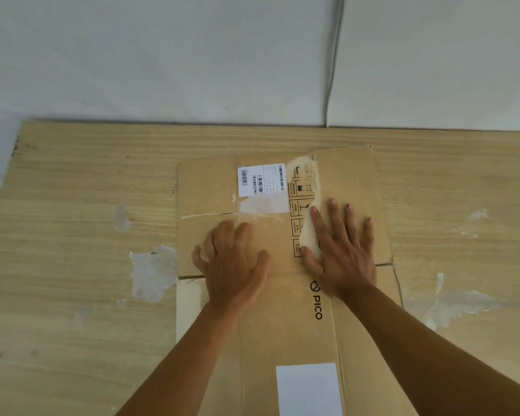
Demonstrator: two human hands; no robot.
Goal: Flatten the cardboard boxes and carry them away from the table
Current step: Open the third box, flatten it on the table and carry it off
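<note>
Box [285, 325] stretches lengthwise away from me; left hand [231, 259] and right hand [339, 253] press its far half, palms flat, gripping nothing.

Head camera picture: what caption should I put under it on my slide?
Left hand and right hand press a flattened cardboard box onto the wooden table.

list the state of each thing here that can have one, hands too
light wooden table: surface worn off in patches
brown cardboard box: flattened, lying flat on the table
left hand: palm down, pressing the box
right hand: fingers spread, pressing the box
white barcode label: stuck flat on the box
blank white label: stuck flat on the box
pale tape strip: peeled loose by the right hand's forefinger
</note>
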